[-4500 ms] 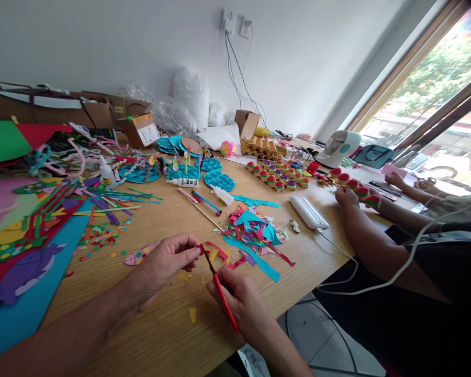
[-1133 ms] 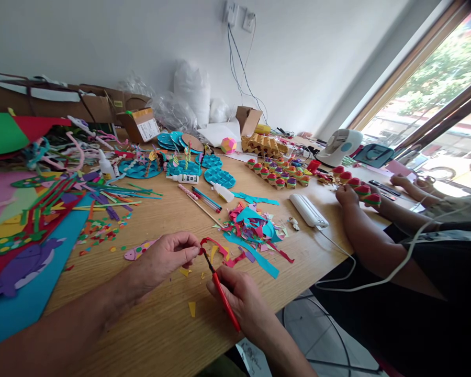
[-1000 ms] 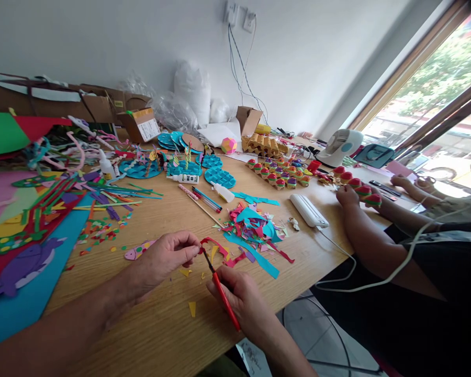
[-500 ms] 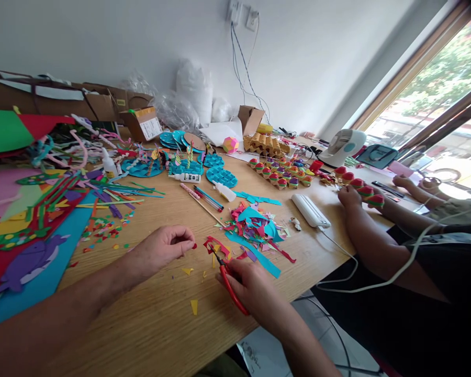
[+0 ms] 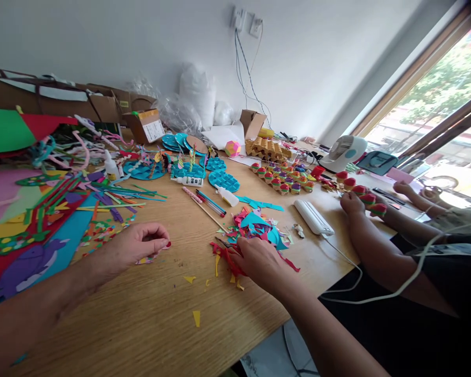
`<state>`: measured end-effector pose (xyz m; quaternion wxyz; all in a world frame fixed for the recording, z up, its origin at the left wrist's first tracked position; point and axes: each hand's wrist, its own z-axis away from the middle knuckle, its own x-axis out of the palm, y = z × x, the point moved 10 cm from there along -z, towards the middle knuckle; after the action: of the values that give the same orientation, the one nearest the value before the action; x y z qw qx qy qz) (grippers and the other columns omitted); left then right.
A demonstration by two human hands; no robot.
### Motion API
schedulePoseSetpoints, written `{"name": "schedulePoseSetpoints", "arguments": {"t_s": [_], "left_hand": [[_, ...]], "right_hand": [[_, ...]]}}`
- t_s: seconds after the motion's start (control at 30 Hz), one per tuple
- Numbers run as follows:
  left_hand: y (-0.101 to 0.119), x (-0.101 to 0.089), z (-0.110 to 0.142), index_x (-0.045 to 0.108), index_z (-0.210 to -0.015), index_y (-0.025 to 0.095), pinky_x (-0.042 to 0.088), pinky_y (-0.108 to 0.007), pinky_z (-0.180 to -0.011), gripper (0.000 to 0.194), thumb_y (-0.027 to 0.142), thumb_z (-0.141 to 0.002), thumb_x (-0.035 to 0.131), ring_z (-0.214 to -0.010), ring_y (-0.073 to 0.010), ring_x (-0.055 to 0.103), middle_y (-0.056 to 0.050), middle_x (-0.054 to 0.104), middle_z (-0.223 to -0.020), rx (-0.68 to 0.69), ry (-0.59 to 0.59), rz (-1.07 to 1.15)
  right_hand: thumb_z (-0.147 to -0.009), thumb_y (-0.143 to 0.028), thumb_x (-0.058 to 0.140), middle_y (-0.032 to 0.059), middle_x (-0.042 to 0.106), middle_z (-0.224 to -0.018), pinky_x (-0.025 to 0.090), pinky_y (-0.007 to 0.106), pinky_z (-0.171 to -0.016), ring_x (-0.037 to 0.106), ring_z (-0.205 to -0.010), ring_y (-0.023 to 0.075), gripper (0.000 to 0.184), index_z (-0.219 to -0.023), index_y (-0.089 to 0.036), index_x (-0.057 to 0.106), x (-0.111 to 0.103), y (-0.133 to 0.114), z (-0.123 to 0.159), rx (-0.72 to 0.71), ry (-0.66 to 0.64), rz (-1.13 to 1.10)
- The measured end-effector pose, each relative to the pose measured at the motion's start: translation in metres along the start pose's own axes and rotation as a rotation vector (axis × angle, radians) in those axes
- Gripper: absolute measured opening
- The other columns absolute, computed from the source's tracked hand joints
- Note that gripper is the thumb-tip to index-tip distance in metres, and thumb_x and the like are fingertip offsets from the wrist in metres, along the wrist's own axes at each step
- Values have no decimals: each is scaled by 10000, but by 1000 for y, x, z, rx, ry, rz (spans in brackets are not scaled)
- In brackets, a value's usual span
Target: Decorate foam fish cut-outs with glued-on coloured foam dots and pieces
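My left hand [image 5: 151, 242] is closed in a pinch on a tiny red paper piece [image 5: 168, 244], just above the table. Under its fingers lie a few small pink and yellow bits [image 5: 145, 260]. My right hand [image 5: 259, 260], palm down at the near edge of a heap of paper scraps [image 5: 255, 222], grips red-handled scissors [image 5: 223, 242]. Only the dark blades and part of the handle show; the hand covers the rest. Red strips [image 5: 291, 263] and yellow offcuts [image 5: 216, 265] surround this hand. Another yellow scrap [image 5: 197, 318] lies nearer me.
Glue bottles [image 5: 226, 196], pens [image 5: 212, 203] and a wooden stick [image 5: 206, 209] lie beyond my hands. Coloured sheets [image 5: 68, 262] cover the left side. A white power bank-like device [image 5: 313, 217] with a cable sits right, beside another person's arm [image 5: 371, 246]. Painted egg cartons [image 5: 282, 178] stand behind.
My left hand has moved left with the red piece. My right hand has shifted up to the scrap heap, turning the scissors so their blades point left; the red strip is no longer at their tips.
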<state>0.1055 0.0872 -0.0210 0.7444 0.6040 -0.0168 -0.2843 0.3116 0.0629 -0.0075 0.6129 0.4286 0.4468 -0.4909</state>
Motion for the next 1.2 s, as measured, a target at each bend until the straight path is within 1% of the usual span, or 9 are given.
{"name": "schedulePoseSetpoints", "arguments": {"t_s": [0.13,0.23,0.3,0.43,0.53,0.7,0.87,1.1,1.2], "left_hand": [[3,-6,3,536,-671,177,268,-184,-422,259,432,-677,584,-476,-85,377,43,475,-570,2,-21,45],[9,-16,4,535,-670,174,287,-191,-432,258,428,-685,573,-485,-89,387,44,466,-569,21,19,16],[13,-20,3,538,-667,173,302,-194,-441,249,419,-684,573,-505,-98,408,46,450,-559,43,38,-19],[8,-14,1,530,-678,171,304,-198,-423,251,418,-668,576,-466,-89,397,40,480,-570,-13,-4,-1],[6,-7,1,531,-682,175,300,-191,-424,239,408,-663,578,-477,-92,403,48,466,-549,-33,-32,3],[10,-7,3,557,-671,172,336,-202,-461,220,390,-648,569,-524,-103,421,44,458,-576,28,-9,-11],[6,-13,3,550,-656,172,347,-211,-477,210,382,-657,547,-539,-112,436,39,463,-589,58,15,-36],[2,-14,3,546,-666,173,328,-199,-456,194,367,-649,548,-531,-110,427,39,460,-588,34,17,-19],[3,-12,2,544,-660,173,318,-200,-462,188,361,-663,542,-534,-111,423,41,451,-587,65,0,-30]], "right_hand": [[-868,-368,382,115,650,-719,304,255,-474,608,-631,209,341,-787,-157,638,4,4,-2,39,-3,16],[-845,-301,437,109,644,-705,301,255,-479,608,-638,212,271,-745,-157,644,7,6,-3,47,-52,60],[-840,-266,451,102,640,-708,305,252,-491,600,-642,200,244,-730,-157,640,1,2,-2,26,-45,44],[-859,-247,431,35,628,-700,336,228,-568,563,-659,133,229,-736,-183,614,-45,-38,3,-208,172,-267],[-803,-169,489,-13,626,-696,344,196,-585,543,-638,89,132,-775,-195,616,-64,-75,-3,-389,198,-549],[-768,-206,520,-8,628,-680,346,181,-511,550,-593,82,113,-829,-174,609,-48,-114,-37,-443,9,-798],[-737,-133,486,-25,585,-611,361,153,-462,566,-538,70,97,-766,-152,576,-38,-129,-48,-474,-135,-924],[-736,-164,486,-27,587,-613,338,165,-471,538,-531,67,92,-737,-162,577,-45,-137,-46,-526,-67,-789],[-729,-149,470,-29,585,-593,317,166,-463,515,-513,63,114,-725,-160,583,-47,-138,-46,-519,-59,-716]]}}
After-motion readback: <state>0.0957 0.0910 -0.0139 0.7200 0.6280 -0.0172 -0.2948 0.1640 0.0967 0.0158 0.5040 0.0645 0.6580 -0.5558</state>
